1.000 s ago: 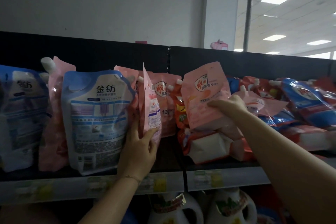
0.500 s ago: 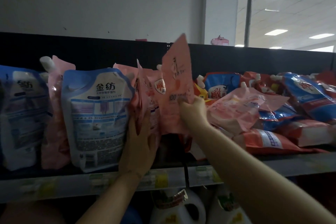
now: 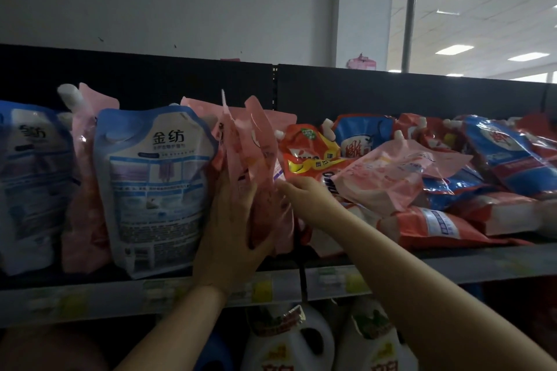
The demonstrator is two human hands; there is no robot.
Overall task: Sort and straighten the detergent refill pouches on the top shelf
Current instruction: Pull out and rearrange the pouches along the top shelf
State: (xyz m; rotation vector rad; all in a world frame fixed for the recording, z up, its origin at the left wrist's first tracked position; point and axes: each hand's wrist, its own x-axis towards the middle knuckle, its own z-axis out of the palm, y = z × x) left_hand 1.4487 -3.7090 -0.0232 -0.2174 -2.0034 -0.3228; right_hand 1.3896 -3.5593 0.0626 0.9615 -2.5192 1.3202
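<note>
Partway. On the top shelf (image 3: 452, 262), blue-white pouches (image 3: 156, 184) stand upright at left. The left hand (image 3: 229, 232) clasps the upright pink pouches (image 3: 259, 159), thumb wrapped round; the right hand (image 3: 304, 199) pinches their edge with curled fingers. The jumbled heap (image 3: 391, 184) at right lies unsorted.

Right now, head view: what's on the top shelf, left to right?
Cut-off blue-white pouch → pink pouch with white cap → front blue-white pouch → upright pink pouches → orange-red pouch → tilted pink pouch → blue-red pouch.
</note>
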